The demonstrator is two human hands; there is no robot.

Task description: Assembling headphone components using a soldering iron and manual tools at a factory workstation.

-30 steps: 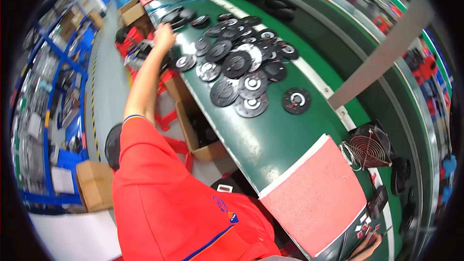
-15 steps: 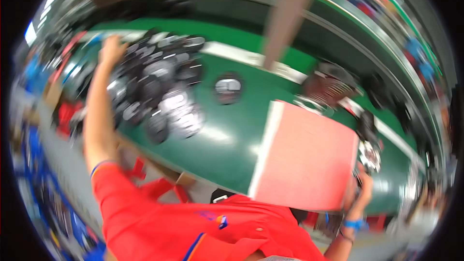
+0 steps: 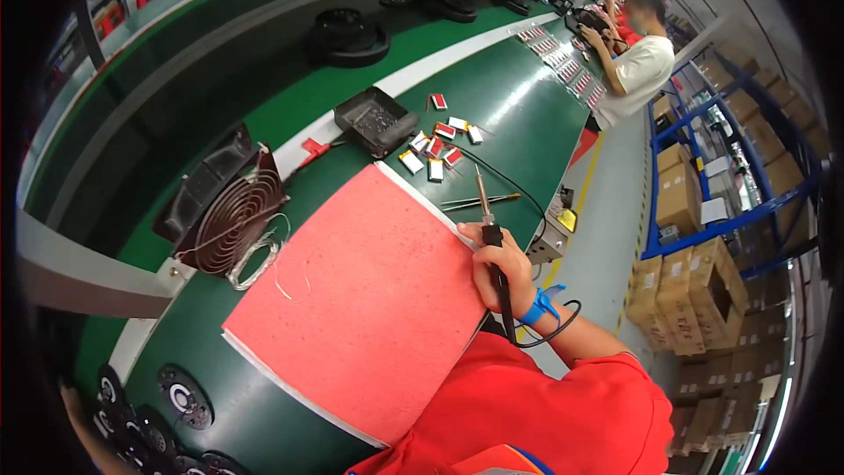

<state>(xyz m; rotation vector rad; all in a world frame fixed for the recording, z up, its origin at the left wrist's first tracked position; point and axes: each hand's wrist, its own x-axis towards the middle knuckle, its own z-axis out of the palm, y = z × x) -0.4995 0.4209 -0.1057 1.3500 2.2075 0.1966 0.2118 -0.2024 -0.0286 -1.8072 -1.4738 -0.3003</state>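
My right hand (image 3: 508, 268) is closed around the black handle of a soldering iron (image 3: 494, 242), its bare metal tip pointing away from me. That hand is at the right edge of a red mat (image 3: 352, 290) with white edges. Tweezers (image 3: 482, 202) lie just beyond it, near several small silver battery packs (image 3: 436, 171), some with red faces. At the far lower left, only part of my left hand (image 3: 69, 400) shows, dim and cut by the rim, near black round parts (image 3: 154, 431); its fingers cannot be made out. A loose solder wire (image 3: 283, 281) rests on the mat.
A fan with a spiral guard (image 3: 236, 222) and a coil of wire stand left of the mat. Beyond are a black tray (image 3: 376, 123) and a raised ledge. A co-worker (image 3: 642, 53) sits far right along the green bench (image 3: 519, 79); cartons (image 3: 694, 295) fill the right.
The view has swung to the right, bringing the battery packs and the co-worker in. My left hand, earlier stretched over the pile of black round parts, is now at the rim.
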